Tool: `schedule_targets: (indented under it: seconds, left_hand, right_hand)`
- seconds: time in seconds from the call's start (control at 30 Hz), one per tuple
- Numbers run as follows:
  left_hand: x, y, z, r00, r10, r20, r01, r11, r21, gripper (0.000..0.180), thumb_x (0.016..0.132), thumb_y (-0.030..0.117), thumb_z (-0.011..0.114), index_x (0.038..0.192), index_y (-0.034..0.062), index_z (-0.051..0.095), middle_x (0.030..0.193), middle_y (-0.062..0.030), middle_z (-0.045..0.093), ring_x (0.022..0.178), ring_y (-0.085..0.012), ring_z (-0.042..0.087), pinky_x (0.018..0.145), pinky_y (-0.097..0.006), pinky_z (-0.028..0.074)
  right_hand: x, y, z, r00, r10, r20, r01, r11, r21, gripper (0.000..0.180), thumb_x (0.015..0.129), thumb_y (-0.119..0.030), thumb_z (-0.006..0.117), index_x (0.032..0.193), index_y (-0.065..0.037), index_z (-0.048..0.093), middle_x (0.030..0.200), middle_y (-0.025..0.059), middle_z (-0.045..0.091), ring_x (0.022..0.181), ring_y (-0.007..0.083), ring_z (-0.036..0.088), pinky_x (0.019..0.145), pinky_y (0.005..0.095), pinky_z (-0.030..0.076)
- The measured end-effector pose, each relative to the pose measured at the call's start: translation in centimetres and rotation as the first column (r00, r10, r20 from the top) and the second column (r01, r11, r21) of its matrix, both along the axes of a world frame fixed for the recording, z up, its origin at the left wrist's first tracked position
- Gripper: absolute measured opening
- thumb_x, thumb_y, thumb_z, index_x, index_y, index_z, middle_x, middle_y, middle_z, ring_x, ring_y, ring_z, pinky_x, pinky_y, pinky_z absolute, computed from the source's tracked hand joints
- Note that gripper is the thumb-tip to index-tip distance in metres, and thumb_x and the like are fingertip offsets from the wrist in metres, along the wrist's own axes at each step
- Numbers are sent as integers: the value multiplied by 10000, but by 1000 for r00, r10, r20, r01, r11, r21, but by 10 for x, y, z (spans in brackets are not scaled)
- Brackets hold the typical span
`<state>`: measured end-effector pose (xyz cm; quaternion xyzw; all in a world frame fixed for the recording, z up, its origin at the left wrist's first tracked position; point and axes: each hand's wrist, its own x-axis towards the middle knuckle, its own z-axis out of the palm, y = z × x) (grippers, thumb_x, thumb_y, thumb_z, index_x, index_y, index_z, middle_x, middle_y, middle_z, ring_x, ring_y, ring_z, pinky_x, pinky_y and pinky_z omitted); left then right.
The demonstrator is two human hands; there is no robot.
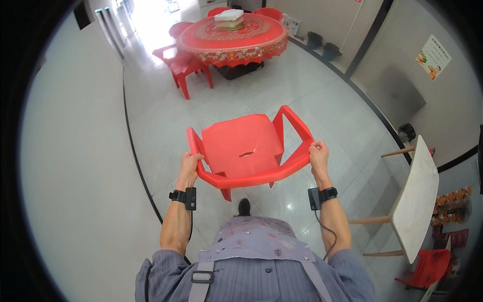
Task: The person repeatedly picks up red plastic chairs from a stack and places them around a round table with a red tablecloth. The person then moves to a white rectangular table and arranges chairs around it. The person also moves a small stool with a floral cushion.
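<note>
A red plastic armchair point(241, 141) is in front of me, its backrest toward me and its seat facing up with a slot in it. Closed around the left end of its back and arm rail is my left hand point(190, 164). On the opposite side my right hand point(318, 153) grips the corner where the right armrest meets the back. Short parts of the chair's legs show beneath it; whether they touch the floor I cannot tell.
Ahead stands a round table point(274, 44) with a red cloth, a white box point(229, 15) on it and another red chair point(187, 66) beside it. To my right is a white-topped table point(418, 194); a red chair point(433, 267) is beyond it. A plain wall point(75, 151) runs along my left.
</note>
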<state>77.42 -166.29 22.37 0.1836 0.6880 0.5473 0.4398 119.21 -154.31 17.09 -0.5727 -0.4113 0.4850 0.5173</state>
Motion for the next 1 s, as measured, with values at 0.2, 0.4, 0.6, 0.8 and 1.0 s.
schedule_targets:
  seconds: [0.2,0.4,0.6,0.8,1.0]
  left_hand:
    - [-15,128,-25,984,-133,114,125,989,76,196,820,-30,603,1008,-60,557,904,-116,637,770,-178,602,677,-317,501]
    - [2,226,-67,948,-238,211,206,965,163,173,881,33,601,1036,-38,572,953,-103,639,820,-178,607,732,-311,505]
    - [39,349,-80,915,-281,289,224,951,215,89,907,68,595,984,29,574,867,-28,600,744,-137,571,675,-297,498]
    - [56,423,-120,921,-229,316,192,971,144,59,920,87,593,965,74,558,841,-4,582,737,-127,565,675,-295,502]
    - [70,506,-155,925,-172,340,124,980,158,82,940,90,570,1011,59,544,904,-15,589,791,-136,572,742,-292,501]
  right_hand:
    - [3,91,8,991,-97,91,96,995,22,82,790,9,505,801,-32,575,695,-4,527,593,70,450,502,238,362]
    - [37,168,2,985,-135,104,132,991,37,83,794,7,505,809,-37,574,710,-5,533,598,67,446,505,234,359]
    - [72,291,-20,980,-147,132,145,989,26,83,792,9,505,792,-39,572,707,-13,529,597,67,447,506,233,359]
    - [89,384,-48,980,-119,160,121,993,-5,77,778,4,517,790,-39,580,694,-11,535,599,70,461,509,243,374]
    - [98,504,-67,986,-33,160,31,999,18,77,775,-1,526,810,-36,586,712,3,571,621,80,507,536,251,417]
